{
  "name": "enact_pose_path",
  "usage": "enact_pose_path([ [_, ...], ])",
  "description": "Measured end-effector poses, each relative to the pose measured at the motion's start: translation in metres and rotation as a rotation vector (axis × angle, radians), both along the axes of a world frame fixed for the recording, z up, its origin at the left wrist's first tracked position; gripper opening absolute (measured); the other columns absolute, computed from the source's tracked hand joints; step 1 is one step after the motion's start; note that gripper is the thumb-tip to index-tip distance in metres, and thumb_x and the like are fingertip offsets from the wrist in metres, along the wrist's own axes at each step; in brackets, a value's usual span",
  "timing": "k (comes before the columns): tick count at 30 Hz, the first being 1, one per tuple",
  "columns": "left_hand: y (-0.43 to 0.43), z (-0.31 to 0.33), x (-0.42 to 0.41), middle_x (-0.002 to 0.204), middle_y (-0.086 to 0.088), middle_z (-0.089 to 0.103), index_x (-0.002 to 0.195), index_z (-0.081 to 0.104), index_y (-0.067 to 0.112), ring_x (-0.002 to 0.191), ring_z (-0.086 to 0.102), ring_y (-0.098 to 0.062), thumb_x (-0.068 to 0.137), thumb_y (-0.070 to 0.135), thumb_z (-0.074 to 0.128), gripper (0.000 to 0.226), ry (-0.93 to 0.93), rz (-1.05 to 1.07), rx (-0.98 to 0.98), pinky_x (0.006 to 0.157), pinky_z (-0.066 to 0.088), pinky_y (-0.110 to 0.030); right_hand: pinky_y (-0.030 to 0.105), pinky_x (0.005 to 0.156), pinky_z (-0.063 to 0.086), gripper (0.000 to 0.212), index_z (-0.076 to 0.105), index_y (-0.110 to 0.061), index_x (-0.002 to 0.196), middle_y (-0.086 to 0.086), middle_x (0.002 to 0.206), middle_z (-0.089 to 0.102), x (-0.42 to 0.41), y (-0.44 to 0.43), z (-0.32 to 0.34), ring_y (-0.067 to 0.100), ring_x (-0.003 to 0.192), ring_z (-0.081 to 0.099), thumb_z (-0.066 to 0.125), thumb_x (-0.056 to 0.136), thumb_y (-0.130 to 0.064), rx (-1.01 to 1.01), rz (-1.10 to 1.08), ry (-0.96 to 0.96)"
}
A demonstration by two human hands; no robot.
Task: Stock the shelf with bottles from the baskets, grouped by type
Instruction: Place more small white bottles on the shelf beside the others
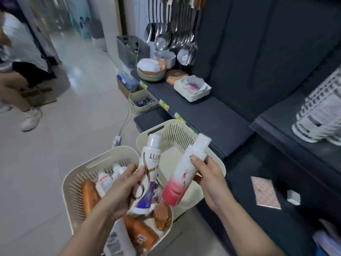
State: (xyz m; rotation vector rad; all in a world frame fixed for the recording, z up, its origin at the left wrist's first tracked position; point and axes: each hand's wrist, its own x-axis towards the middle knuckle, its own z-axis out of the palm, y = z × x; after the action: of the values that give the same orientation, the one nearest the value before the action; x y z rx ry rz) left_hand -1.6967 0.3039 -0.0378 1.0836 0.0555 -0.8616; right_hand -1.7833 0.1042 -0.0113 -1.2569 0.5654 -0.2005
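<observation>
Left hand [118,191] curls round a waisted purple-white bottle [149,163]; right hand [212,182] pinches a cylindrical pink-white bottle [181,174].

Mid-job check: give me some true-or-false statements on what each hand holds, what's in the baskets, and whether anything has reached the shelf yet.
1. The left hand holds the purple-and-white Lux bottle. True.
2. The right hand holds nothing. False: it grips the pink-and-white bottle.
3. Orange bottles lie in the left basket. True.
4. Both held bottles stand on the shelf. False: both are held in the air above the left basket and the right basket.
</observation>
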Motion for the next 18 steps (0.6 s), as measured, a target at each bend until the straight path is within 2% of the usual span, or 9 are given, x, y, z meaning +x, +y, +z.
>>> enact_pose_path([
  [2,-0.022,0.013,-0.02,0.086,-0.022,0.069,0.122,0.05,-0.002,0.063,0.068,-0.03,0.079,0.029,0.065,0.056,-0.017,-0.034,-0.004,0.056,0.059,-0.036,0.028,0.073,0.053,0.029,0.066,-0.019,0.109,0.001,0.102,0.075,-0.026,-0.013,0.014,0.013,0.089,0.069,0.071,0.081,-0.023,-0.019,-0.07,-0.05],
  [4,-0.042,0.029,-0.042,0.089,-0.022,0.07,0.116,0.055,0.004,0.065,0.069,-0.031,0.056,0.043,0.088,0.079,-0.071,-0.113,-0.017,0.055,0.059,-0.038,0.027,0.071,0.052,0.038,0.065,-0.017,0.109,-0.001,0.101,0.075,-0.057,-0.026,0.027,0.013,0.09,0.069,0.071,0.073,-0.029,-0.058,-0.145,-0.085],
  [6,-0.062,0.041,-0.066,0.092,-0.022,0.071,0.113,0.057,0.005,0.068,0.07,-0.032,0.032,0.045,0.096,0.099,-0.122,-0.18,-0.019,0.058,0.06,-0.039,0.027,0.072,0.053,0.038,0.064,-0.016,0.109,-0.002,0.098,0.075,-0.091,-0.04,0.038,0.013,0.089,0.069,0.074,0.074,-0.026,-0.105,-0.215,-0.096],
  [7,-0.073,0.047,-0.079,0.093,-0.022,0.071,0.112,0.058,0.004,0.07,0.07,-0.032,0.028,0.044,0.097,0.101,-0.144,-0.206,-0.019,0.06,0.06,-0.04,0.025,0.069,0.053,0.032,0.064,-0.016,0.108,-0.003,0.095,0.075,-0.11,-0.047,0.042,0.011,0.087,0.069,0.074,0.078,-0.021,-0.13,-0.247,-0.102],
  [10,-0.106,0.061,-0.121,0.096,-0.026,0.07,0.109,0.061,0.003,0.072,0.069,-0.031,0.027,0.041,0.098,0.097,-0.193,-0.295,-0.042,0.064,0.059,-0.041,0.018,0.062,0.052,0.026,0.064,-0.016,0.107,-0.005,0.092,0.075,-0.17,-0.067,0.056,0.007,0.082,0.069,0.073,0.082,-0.013,-0.194,-0.352,-0.101],
  [13,-0.138,0.075,-0.169,0.097,-0.022,0.071,0.102,0.069,0.008,0.075,0.067,-0.028,0.024,0.043,0.097,0.09,-0.219,-0.375,-0.064,0.071,0.056,-0.038,0.021,0.066,0.052,0.028,0.066,-0.019,0.106,-0.005,0.099,0.075,-0.232,-0.082,0.07,0.009,0.089,0.071,0.076,0.08,-0.017,-0.278,-0.437,-0.092],
  [15,-0.158,0.083,-0.202,0.089,-0.016,0.073,0.09,0.074,0.012,0.071,0.068,-0.023,0.021,0.044,0.097,0.079,-0.231,-0.421,-0.09,0.067,0.056,-0.033,0.022,0.069,0.052,0.027,0.067,-0.021,0.103,-0.008,0.096,0.076,-0.272,-0.092,0.079,0.006,0.087,0.071,0.077,0.079,-0.016,-0.332,-0.493,-0.098],
  [18,-0.189,0.095,-0.251,0.084,-0.01,0.074,0.098,0.069,0.007,0.067,0.069,-0.016,0.04,0.037,0.094,0.07,-0.259,-0.504,-0.124,0.059,0.057,-0.026,0.013,0.063,0.051,0.025,0.066,-0.022,0.098,-0.015,0.088,0.076,-0.331,-0.107,0.093,-0.002,0.078,0.069,0.077,0.079,-0.008,-0.392,-0.571,-0.105],
])
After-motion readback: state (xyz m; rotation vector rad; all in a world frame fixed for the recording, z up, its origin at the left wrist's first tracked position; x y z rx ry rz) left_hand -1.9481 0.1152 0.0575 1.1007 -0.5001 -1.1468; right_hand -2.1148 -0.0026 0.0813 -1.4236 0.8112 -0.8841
